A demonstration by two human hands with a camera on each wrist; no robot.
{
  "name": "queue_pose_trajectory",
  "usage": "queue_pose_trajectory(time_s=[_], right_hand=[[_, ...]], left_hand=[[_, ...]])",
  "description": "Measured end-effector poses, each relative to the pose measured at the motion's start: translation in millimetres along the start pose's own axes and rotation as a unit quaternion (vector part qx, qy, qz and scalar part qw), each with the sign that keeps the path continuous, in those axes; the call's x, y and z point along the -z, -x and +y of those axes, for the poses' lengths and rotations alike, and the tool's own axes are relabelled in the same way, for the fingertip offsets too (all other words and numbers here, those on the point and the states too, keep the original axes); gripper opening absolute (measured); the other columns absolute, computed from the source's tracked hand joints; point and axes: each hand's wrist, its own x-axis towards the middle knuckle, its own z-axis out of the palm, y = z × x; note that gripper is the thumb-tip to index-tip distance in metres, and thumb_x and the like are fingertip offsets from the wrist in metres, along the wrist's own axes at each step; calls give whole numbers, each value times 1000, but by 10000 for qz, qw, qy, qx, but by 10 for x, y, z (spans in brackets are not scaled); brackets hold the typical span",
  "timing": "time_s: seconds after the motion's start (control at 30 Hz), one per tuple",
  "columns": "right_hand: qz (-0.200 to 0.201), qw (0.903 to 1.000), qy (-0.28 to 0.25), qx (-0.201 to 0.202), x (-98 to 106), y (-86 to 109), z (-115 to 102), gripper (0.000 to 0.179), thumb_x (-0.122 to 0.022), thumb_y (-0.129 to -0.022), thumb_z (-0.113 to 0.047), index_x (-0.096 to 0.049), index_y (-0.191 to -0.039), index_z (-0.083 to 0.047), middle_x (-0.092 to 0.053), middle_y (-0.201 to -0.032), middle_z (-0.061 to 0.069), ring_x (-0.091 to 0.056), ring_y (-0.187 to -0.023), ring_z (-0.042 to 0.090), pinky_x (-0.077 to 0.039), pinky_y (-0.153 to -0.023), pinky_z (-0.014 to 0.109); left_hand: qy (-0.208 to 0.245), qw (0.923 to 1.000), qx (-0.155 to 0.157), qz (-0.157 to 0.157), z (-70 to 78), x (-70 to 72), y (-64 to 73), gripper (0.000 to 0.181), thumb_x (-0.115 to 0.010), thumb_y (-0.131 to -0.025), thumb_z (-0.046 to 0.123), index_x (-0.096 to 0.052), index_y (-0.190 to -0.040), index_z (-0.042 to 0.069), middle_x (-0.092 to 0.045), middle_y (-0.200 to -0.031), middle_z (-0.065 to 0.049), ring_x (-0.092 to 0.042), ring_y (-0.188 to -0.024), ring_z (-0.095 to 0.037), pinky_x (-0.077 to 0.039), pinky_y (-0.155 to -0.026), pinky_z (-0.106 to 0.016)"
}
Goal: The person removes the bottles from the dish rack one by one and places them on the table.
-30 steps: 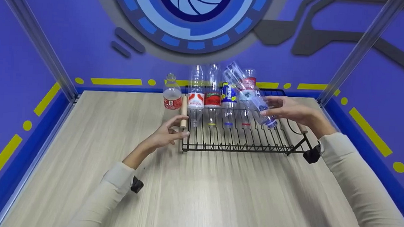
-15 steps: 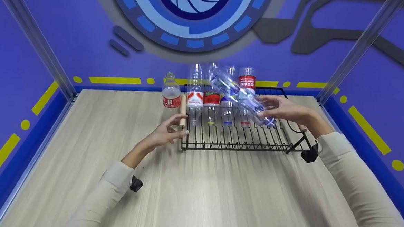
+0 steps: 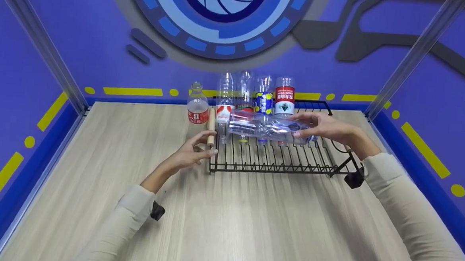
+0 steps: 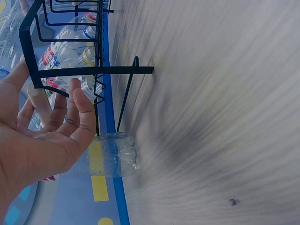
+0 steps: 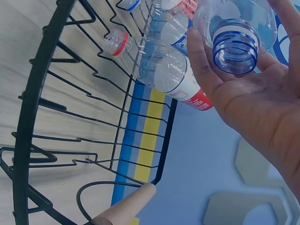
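Observation:
My right hand (image 3: 328, 127) grips a clear plastic bottle (image 3: 252, 125) near its neck. The bottle lies nearly level above a black wire rack (image 3: 270, 172), base to the left; its capless blue mouth (image 5: 234, 58) shows in the right wrist view. My left hand (image 3: 189, 152) holds the rack's left end by the wooden handle (image 3: 211, 127). Several bottles stand neck down in the rack. Their labels are red and white (image 3: 224, 110), red (image 3: 246, 106), blue and yellow (image 3: 264, 102), and red with a green mark (image 3: 285, 95); the held bottle partly covers them.
Left of the rack, a red-labelled bottle (image 3: 197, 114) stands upright on the wooden table (image 3: 228, 217). A blue wall (image 3: 171, 75) rises close behind the rack. A second wooden handle (image 5: 126, 206) is at the rack's right end.
The held bottle has swung from a steep tilt to nearly level, its base coming down and leftward. My right hand has barely shifted, and my left hand stays on the rack.

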Motion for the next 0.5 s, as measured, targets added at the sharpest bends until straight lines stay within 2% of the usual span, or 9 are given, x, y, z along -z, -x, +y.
queue_pose_trajectory(time_s=[0.1,0.27,0.4,0.5], right_hand=[[-119,9999,-92,50,-27,9,4,66,-73,-94,-16,-45,-152,-8,-52,-146,18,-58,-122,18,-49,-106,35],[-166,9998,-84,87,-66,1,17,65,-74,-93,-16,-45,-152,-9,-53,-144,16,-59,-117,18,-55,-95,29],[-115,9999,-31,62,-91,2,16,64,-75,-93,-17,-48,-151,-11,-54,-143,14,-58,-119,19,-55,-96,29],[-117,9999,-16,76,-103,9,21,65,-75,-92,-16,-47,-151,-9,-53,-144,17,-57,-120,20,-55,-96,30]], left_hand=[[39,10000,-21,-12,-8,-10,3,62,-68,-99,20,-40,-154,22,-47,-144,-20,-63,-107,-35,-50,-61,-22],[-30,10000,-11,20,-21,-15,1,62,-69,-99,20,-41,-154,22,-48,-143,-17,-65,-105,-30,-51,-64,-25],[-132,9999,-57,81,-11,-9,3,62,-70,-98,21,-42,-154,22,-51,-141,-15,-63,-101,-26,-50,-66,-28],[-439,9987,-233,139,-3,-7,9,62,-70,-98,23,-43,-154,20,-54,-138,-16,-61,-98,-22,-51,-72,-31]])
